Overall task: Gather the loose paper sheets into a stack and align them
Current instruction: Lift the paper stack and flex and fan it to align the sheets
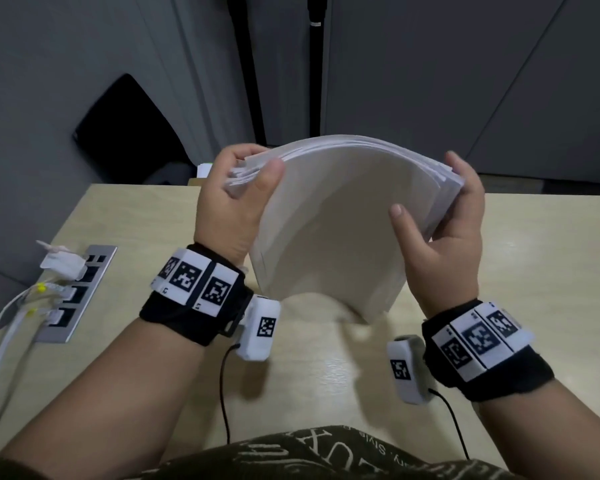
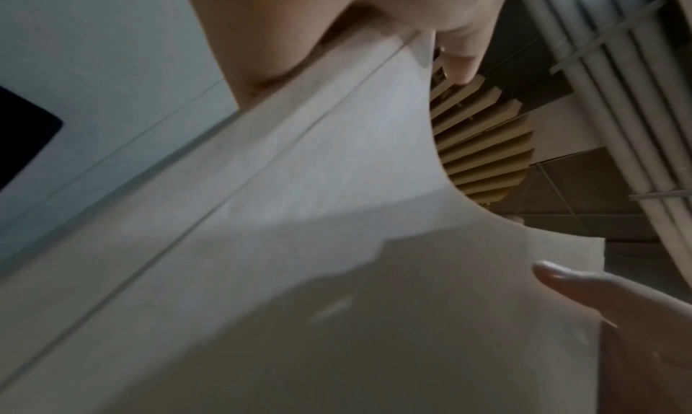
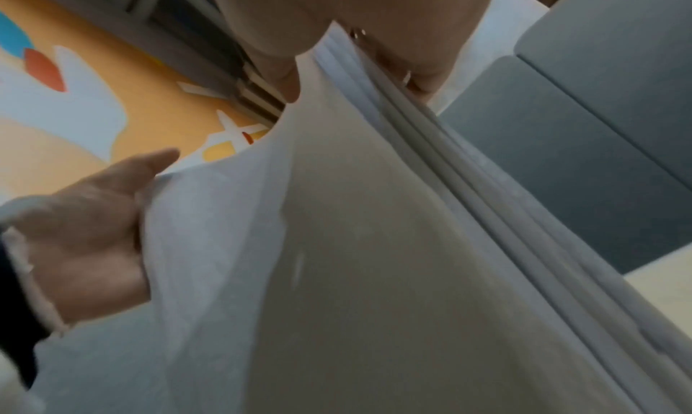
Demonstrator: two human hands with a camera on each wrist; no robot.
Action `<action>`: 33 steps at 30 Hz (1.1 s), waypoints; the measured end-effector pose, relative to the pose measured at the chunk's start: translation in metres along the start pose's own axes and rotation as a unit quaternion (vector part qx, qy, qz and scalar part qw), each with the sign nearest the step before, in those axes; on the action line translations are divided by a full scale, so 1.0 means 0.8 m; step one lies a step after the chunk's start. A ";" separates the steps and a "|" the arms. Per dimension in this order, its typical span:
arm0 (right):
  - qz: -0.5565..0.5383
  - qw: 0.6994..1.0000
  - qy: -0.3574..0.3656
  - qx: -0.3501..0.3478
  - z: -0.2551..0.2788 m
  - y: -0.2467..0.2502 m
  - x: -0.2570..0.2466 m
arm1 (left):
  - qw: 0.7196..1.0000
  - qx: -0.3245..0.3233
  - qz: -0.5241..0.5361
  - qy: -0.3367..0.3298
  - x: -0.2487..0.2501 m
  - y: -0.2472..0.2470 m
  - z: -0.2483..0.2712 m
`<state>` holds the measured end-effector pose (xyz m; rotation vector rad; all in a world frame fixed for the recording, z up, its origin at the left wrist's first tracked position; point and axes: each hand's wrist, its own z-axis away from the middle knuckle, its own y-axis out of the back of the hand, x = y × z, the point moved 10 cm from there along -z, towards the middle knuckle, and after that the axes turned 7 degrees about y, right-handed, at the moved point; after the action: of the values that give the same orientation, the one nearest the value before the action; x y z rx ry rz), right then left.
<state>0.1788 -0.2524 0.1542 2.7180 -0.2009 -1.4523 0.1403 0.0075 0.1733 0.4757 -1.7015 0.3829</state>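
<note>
A thick stack of white paper sheets (image 1: 336, 220) stands on its lower edge on the light wooden table (image 1: 541, 258), bowed toward me. My left hand (image 1: 236, 202) grips its left side, thumb on the front face and fingers curled behind; the sheet edges there are fanned and uneven. My right hand (image 1: 444, 223) grips the right side the same way. The left wrist view shows the stack (image 2: 337, 242) from below with my left hand (image 2: 355, 20) on its edge. In the right wrist view the paper stack (image 3: 374, 257) shows layered edges under my right hand (image 3: 355, 20).
A metal socket panel (image 1: 77, 292) with white plugs and cables (image 1: 11, 337) sits in the table at the left. Grey partition panels (image 1: 465, 81) stand behind the table's far edge. A small white object (image 1: 203, 169) lies just behind the far edge.
</note>
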 end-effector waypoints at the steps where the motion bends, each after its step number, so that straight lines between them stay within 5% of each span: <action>1: 0.018 0.999 0.032 -0.002 -0.002 -0.001 -0.012 | 1.000 0.021 -0.005 -0.004 0.005 0.001 -0.001; 6: 0.118 0.980 0.157 -0.006 -0.008 -0.006 -0.050 | 0.996 0.084 -0.016 -0.014 0.016 0.008 -0.004; 12: 0.091 0.991 0.094 0.038 -0.013 0.010 -0.033 | 0.994 0.112 0.014 0.009 0.016 0.024 -0.002; 16: -0.001 0.999 0.016 0.040 -0.009 0.013 -0.007 | 0.995 -0.042 0.084 -0.036 0.012 -0.004 0.002; 20: 0.013 0.987 -0.146 -0.060 0.013 -0.011 0.053 | 0.988 -0.141 -0.066 0.001 -0.038 -0.030 0.014; 24: 0.117 0.963 -0.089 -0.228 0.028 -0.064 0.044 | 0.976 -0.055 -0.192 0.088 -0.073 -0.037 0.022; 28: 0.030 0.995 -0.066 -0.065 0.006 -0.022 0.027 | 0.994 0.044 -0.067 0.075 -0.051 0.000 0.012; 30: -0.048 0.997 -0.066 0.004 -0.001 0.006 0.030 | 1.000 0.004 -0.005 0.031 -0.034 0.012 0.001; 33: -0.077 0.991 -0.111 -0.008 0.004 0.010 0.054 | 0.993 -0.097 0.041 0.044 -0.052 0.005 -0.004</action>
<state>0.1992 -0.2660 0.1181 2.6061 0.0126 -1.7882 0.1472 0.0170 0.1331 0.2436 -1.6573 0.2907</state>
